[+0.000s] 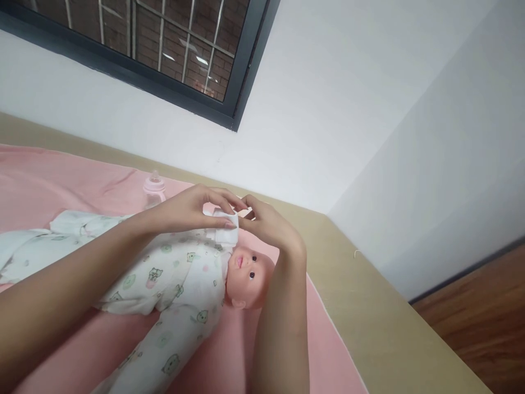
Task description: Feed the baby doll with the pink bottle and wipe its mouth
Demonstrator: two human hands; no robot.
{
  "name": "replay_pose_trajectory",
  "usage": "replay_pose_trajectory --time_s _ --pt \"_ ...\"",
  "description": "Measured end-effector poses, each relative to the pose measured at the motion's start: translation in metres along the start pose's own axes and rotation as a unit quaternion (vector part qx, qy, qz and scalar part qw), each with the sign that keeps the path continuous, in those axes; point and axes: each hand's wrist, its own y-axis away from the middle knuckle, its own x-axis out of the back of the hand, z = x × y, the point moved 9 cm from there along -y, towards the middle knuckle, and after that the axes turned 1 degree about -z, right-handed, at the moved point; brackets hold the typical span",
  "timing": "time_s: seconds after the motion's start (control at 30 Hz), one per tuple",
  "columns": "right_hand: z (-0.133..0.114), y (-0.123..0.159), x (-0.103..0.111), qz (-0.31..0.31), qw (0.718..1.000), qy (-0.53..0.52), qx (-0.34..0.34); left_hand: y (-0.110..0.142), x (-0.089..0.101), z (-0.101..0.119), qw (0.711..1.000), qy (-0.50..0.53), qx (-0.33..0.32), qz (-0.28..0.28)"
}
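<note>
A baby doll (246, 273) in a white romper with green prints (172, 284) lies on a pink blanket (49, 180), its head toward the right. Just above the doll's chin, my left hand (192, 208) pinches the top of a small folded white cloth (226, 232). My right hand (266, 224) comes in from the right, its fingertips closed on the same cloth's upper edge. Both hands hover over the doll's neck and face.
A pink baby bottle (154, 189) stands on the blanket behind the doll. The blanket covers a beige surface (369, 306) set against white walls. A dark-framed barred window (164, 44) is above, and wooden floor (484, 323) shows at the right.
</note>
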Motion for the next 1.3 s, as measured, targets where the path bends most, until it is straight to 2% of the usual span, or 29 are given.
replay_pose_trajectory --time_s 0.13,0.2,0.3,0.43,0.57,0.67,0.77,0.83,0.93,1.1,1.3 --pt "0.01 0.001 -0.002 -0.024 0.999 0.01 -0.033 0.001 0.005 -0.001 0.999 0.036 0.018 0.02" --pt "0.021 0.003 0.002 -0.029 0.998 0.007 -0.056 0.0 0.005 -0.003 0.998 0.049 0.032 0.011" --pt "0.041 0.002 0.011 -0.031 0.997 -0.024 -0.059 0.0 -0.01 -0.01 0.994 0.057 0.063 -0.064" --pt "0.08 -0.008 0.012 -0.05 0.987 -0.15 -0.037 0.003 -0.039 -0.023 0.984 0.033 0.094 -0.15" --pt "0.132 -0.022 0.0 -0.046 0.948 -0.314 -0.032 0.005 -0.063 -0.028 0.979 -0.01 0.108 -0.175" --pt "0.169 -0.03 -0.02 -0.04 0.91 -0.41 -0.047 0.006 -0.072 -0.031 0.976 -0.041 0.129 -0.17" --pt "0.19 -0.034 -0.043 -0.037 0.869 -0.49 -0.055 0.008 -0.077 -0.036 0.973 -0.054 0.147 -0.172" --pt "0.199 -0.036 -0.055 -0.033 0.854 -0.515 -0.068 0.009 -0.078 -0.036 0.973 -0.059 0.143 -0.17" --pt "0.208 -0.037 -0.065 -0.022 0.85 -0.517 -0.098 0.009 -0.078 -0.036 0.975 -0.062 0.135 -0.165" --pt "0.212 -0.039 -0.065 -0.006 0.839 -0.534 -0.106 0.007 -0.075 -0.032 0.976 -0.077 0.12 -0.165" --pt "0.215 -0.039 -0.067 0.005 0.83 -0.547 -0.113 0.006 -0.07 -0.031 0.974 -0.097 0.131 -0.159"
